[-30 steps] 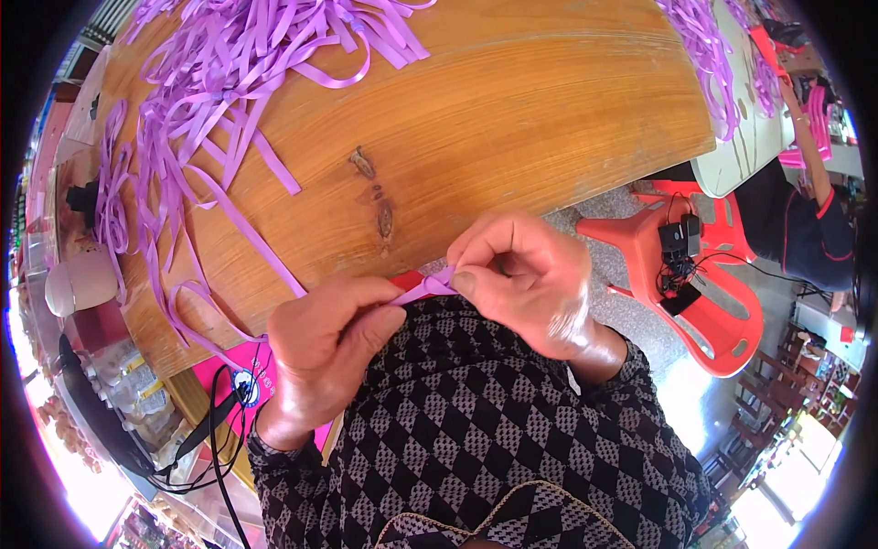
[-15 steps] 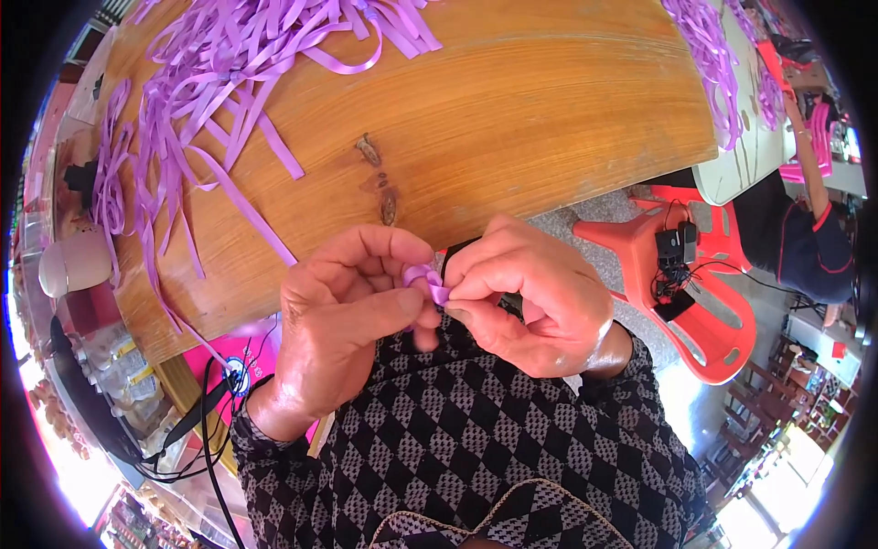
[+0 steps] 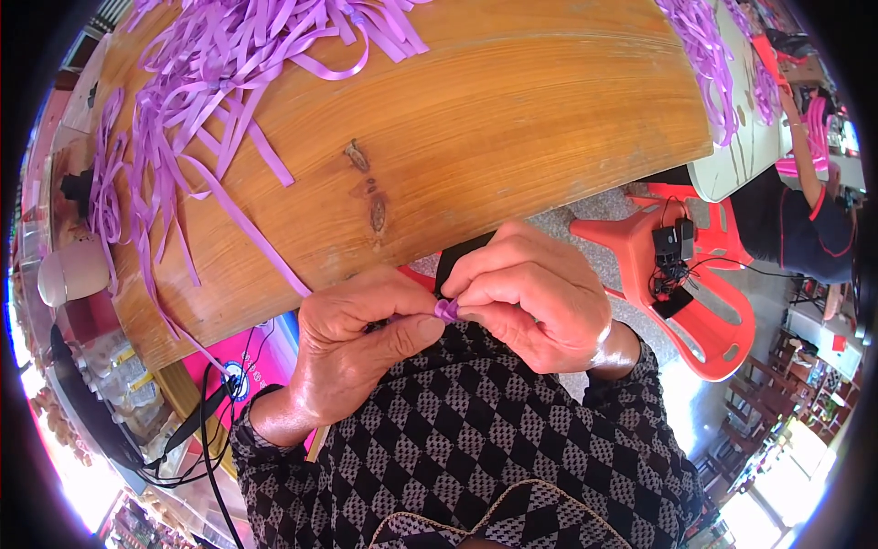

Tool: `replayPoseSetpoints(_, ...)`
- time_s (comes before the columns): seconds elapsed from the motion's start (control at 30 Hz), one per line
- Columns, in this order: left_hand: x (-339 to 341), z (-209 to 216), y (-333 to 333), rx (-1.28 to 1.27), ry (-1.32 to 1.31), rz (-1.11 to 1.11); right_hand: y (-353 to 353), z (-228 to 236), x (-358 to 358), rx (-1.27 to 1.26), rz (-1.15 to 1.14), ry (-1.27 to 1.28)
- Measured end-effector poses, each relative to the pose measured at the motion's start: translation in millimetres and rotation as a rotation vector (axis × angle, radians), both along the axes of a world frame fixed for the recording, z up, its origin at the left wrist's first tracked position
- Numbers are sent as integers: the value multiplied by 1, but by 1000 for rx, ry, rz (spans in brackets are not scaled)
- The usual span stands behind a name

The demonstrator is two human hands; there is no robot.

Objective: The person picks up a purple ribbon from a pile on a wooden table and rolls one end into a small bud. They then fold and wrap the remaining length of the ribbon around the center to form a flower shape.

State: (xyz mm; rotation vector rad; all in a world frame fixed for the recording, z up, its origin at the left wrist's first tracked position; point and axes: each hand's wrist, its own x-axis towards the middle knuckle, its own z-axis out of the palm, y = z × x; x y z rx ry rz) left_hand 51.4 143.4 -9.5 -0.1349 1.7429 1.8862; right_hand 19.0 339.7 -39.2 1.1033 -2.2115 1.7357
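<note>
Between my two hands, just off the table's front edge, sits a small knot in a purple ribbon [image 3: 445,310]. My left hand [image 3: 366,329] pinches the ribbon on the knot's left side, thumb against curled fingers. On the right side, my right hand [image 3: 535,306] grips it between thumb and forefinger. A strip of the same ribbon slants from the pile across the table to behind my left hand. The fingers hide most of the ribbon beside the knot.
A heap of purple ribbons [image 3: 219,82] covers the far left of the wooden table [image 3: 512,119]. More ribbons hang over a pale table [image 3: 732,169] at the right. Below it stands a red plastic stool [image 3: 631,247] with black devices and cables [image 3: 675,252]. Another person's arm [image 3: 803,151] shows at far right.
The open loop of ribbon between my fingers has tightened into a compact knot. My left fingers have closed down into a pinch. The table view has shifted slightly.
</note>
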Motion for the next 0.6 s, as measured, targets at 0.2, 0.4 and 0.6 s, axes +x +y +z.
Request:
replayPoseSetpoints(0.2,1,-3,5,-11,-31,7,3,-4,4,24,-15,45)
replayPoseSetpoints(0.4,7,-13,11,-44,-24,20,4,-12,7,42,-2,112)
replayPoseSetpoints(0.6,6,-14,7,-22,32,5,7,-12,9,64,-4,123)
